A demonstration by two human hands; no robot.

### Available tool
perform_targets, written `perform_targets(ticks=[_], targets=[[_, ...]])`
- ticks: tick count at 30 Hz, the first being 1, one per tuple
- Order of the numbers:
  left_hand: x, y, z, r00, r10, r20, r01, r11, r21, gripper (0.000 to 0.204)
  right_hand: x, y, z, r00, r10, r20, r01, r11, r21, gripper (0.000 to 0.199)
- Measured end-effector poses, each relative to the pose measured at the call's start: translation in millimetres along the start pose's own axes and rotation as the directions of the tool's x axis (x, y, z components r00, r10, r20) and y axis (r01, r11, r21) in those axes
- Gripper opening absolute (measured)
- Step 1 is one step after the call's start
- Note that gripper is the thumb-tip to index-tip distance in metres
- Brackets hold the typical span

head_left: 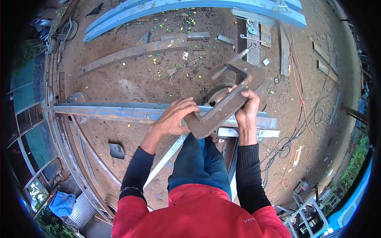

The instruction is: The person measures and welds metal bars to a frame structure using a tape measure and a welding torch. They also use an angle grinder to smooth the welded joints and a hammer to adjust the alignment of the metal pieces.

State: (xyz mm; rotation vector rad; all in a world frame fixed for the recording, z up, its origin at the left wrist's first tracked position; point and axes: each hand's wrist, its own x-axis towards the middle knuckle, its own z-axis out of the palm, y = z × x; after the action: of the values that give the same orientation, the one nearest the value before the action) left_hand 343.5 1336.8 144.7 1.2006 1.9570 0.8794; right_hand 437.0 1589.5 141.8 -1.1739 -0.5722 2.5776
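Observation:
A large rusty C-clamp (224,109) is held at a slant above a long steel beam (131,113). My right hand (248,111) is closed round the clamp's spine, the thumb on top. At the clamp's lower-left end, my left hand (174,117) grips the fixed jaw between fingers and thumb, close over the beam. The threaded screw (220,73) with its swivel end points down and left from the upper jaw, and the handle end sticks out beyond it. Whether the clamp touches the beam cannot be made out.
Blue-grey steel beams (190,7) lie along the far side. A curved rusty flat bar (135,55) rests on the dirt. Cables and a red hose (303,107) run along the right. A combination wrench (254,39) lies on a plate. A metal frame (307,216) stands at lower right.

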Motion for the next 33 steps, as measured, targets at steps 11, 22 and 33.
perform_targets(ticks=[11,22,33], targets=[[-73.8,-32.9,-23.6,0.982,-0.178,0.059,0.174,0.982,0.069,0.085,-32.0,104.6,6.7,0.992,0.040,0.121,-0.031,0.997,-0.076,0.055],[-240.7,28.5,188.9,0.629,-0.751,0.202,0.592,0.294,-0.750,0.068,-228.4,208.4,-49.6,0.886,0.439,0.152,-0.219,0.682,-0.698,0.063],[-484.0,46.8,227.1,0.351,-0.845,-0.404,0.855,0.465,-0.229,0.065,-327.5,381.4,-122.8,0.517,0.727,0.452,-0.006,0.531,-0.847,0.057]])
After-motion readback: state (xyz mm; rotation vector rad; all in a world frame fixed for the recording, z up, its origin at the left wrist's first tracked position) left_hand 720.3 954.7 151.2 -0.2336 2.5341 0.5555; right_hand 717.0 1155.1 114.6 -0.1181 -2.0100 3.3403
